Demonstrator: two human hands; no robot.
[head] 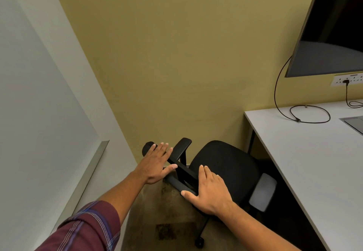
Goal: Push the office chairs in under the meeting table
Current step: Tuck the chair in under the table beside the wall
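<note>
Far left, a whiteboard [35, 85] with a metal tray along its lower edge, mounted on a pale wall; beyond it, a mustard-yellow wall [176, 54]. From lower left, a plaid maroon sleeve [86, 229] and bare forearm reaching to the left hand [155, 164], fingers spread flat, palm down, resting on the top edge of the chair backrest [186, 174], thumb touching the black frame; grip spread, nothing pinched. Just right of it, an upright black armrest [183, 145]. Further right, the right hand [210, 193], likewise flat on the backrest's lower end, fingers together, thumb splayed toward the left; grip not closed around anything. Between the hands and the table, the black office chair [225, 168], seat near the table's left edge and not tucked under it, a grey armrest pad [262, 193] close to the table side, one caster [199, 243] on the brown carpet [167, 211]. Right, the white table [306, 162] carrying a looped black cable [310, 116]. Above, a dark wall-mounted screen [334, 24] and a socket strip [347, 80] with one plug in.
</note>
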